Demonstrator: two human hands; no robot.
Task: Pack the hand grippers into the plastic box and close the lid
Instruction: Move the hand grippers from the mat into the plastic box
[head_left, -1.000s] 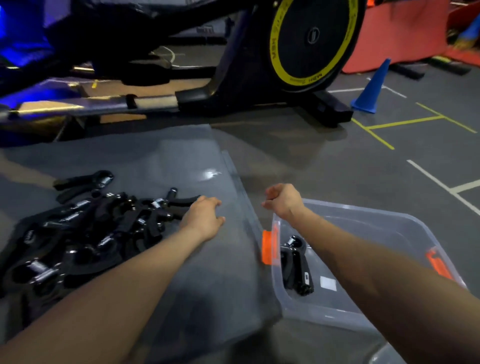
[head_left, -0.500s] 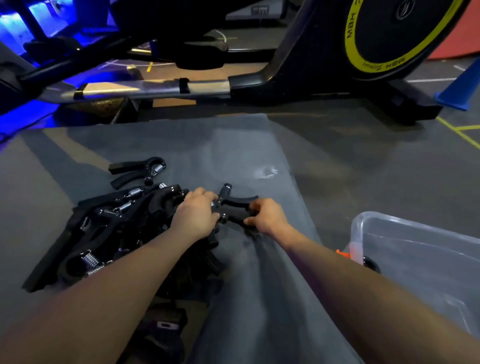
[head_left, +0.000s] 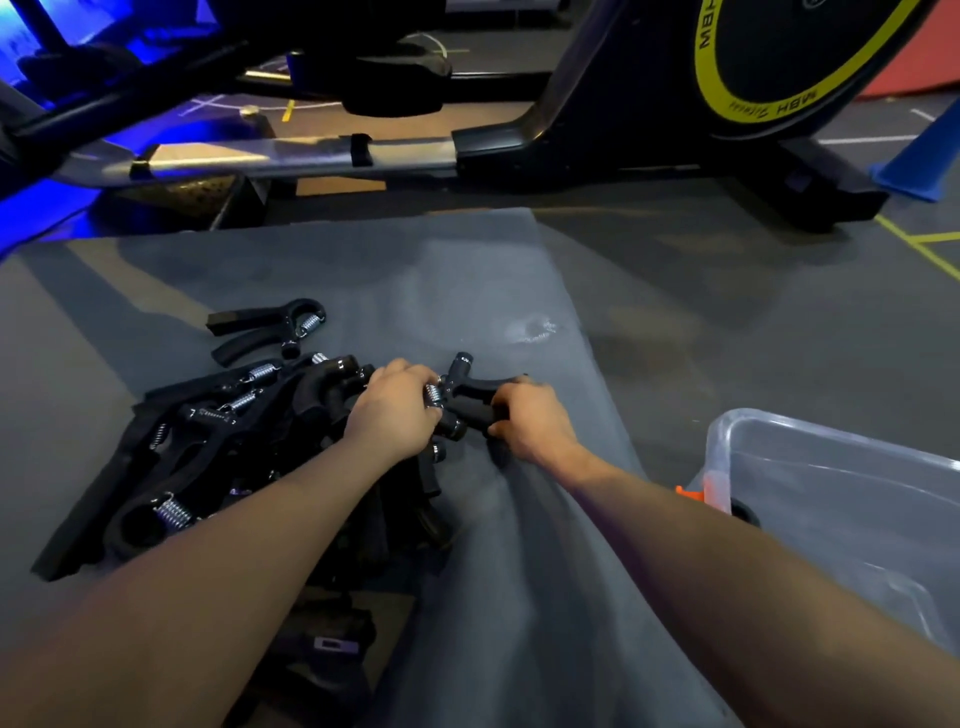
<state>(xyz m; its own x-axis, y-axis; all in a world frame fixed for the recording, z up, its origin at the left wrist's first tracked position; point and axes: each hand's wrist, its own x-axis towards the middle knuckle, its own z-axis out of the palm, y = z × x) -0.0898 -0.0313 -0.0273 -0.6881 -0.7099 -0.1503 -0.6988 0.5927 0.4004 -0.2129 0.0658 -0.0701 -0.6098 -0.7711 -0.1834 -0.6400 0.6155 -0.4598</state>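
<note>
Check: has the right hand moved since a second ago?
Yes. The right hand left the plastic box rim and went left to the pile, now gripping a hand gripper.

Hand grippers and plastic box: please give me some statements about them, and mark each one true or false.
1. The right hand holds the handles of a hand gripper. True.
2. The plastic box has its lid on. False: it is open on top.
3. The pile of hand grippers lies left of the box. True.
4. The left hand rests on the box. False: it is at the pile, on the gripper's spring end.
</note>
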